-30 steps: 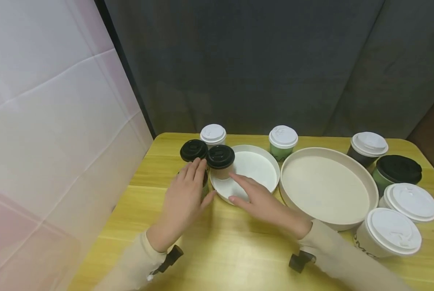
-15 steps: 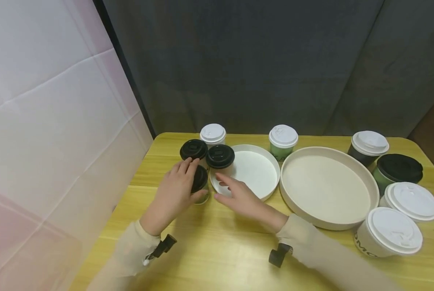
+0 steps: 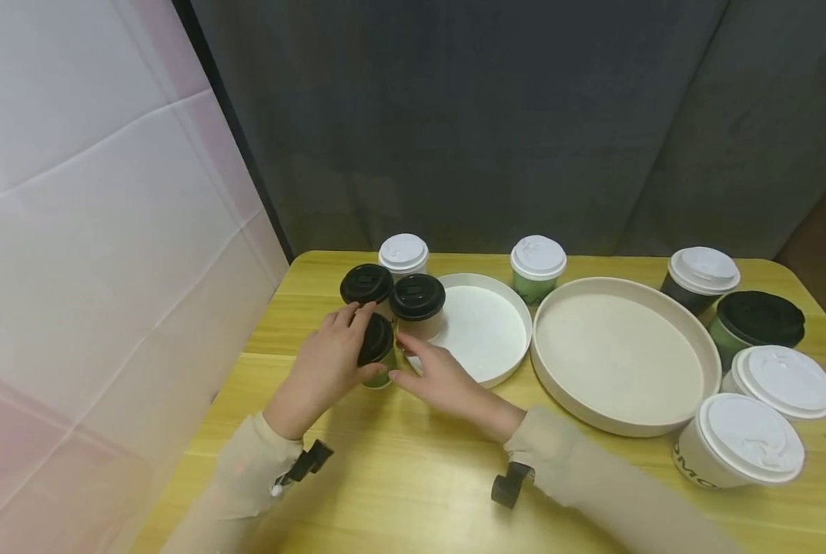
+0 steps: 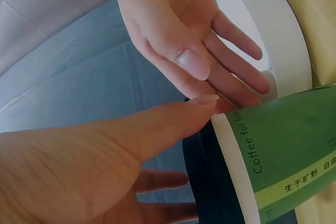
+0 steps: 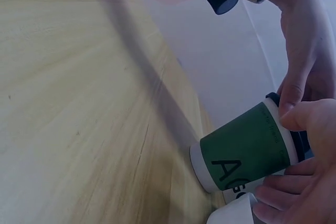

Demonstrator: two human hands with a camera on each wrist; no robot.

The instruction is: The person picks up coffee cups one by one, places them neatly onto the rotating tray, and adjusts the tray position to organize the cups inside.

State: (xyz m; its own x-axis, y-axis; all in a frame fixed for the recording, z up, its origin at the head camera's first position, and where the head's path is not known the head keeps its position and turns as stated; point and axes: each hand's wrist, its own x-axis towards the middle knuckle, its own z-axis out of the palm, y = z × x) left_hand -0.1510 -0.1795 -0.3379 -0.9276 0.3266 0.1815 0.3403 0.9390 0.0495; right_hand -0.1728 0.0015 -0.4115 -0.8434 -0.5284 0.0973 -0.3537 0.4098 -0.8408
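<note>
A green paper cup with a black lid (image 3: 382, 375) stands upright on the table, left of the round white tray (image 3: 496, 338). My left hand (image 3: 319, 377) holds it around the lid, thumb on the near side; the left wrist view shows printed text on the cup (image 4: 294, 153). My right hand (image 3: 443, 383) is at the cup's right side, fingers extended and slightly bent, not gripping. In the right wrist view its thumb and fingers (image 5: 310, 145) lie close around the lid end; contact is unclear. A black-lidded cup (image 3: 418, 298) stands at the tray's left side, another (image 3: 366, 285) behind my left fingers.
A white-lidded cup (image 3: 403, 254) stands at the back left, a green white-lidded one (image 3: 537, 265) behind the trays. A larger beige tray (image 3: 623, 354) adjoins the white tray. Several bigger lidded cups line the right side, the nearest a white cup (image 3: 738, 442).
My right hand has moved left, from the white tray and the cup there to the green cup. The left hand has drawn back slightly, down and left, around the green cup's lid.
</note>
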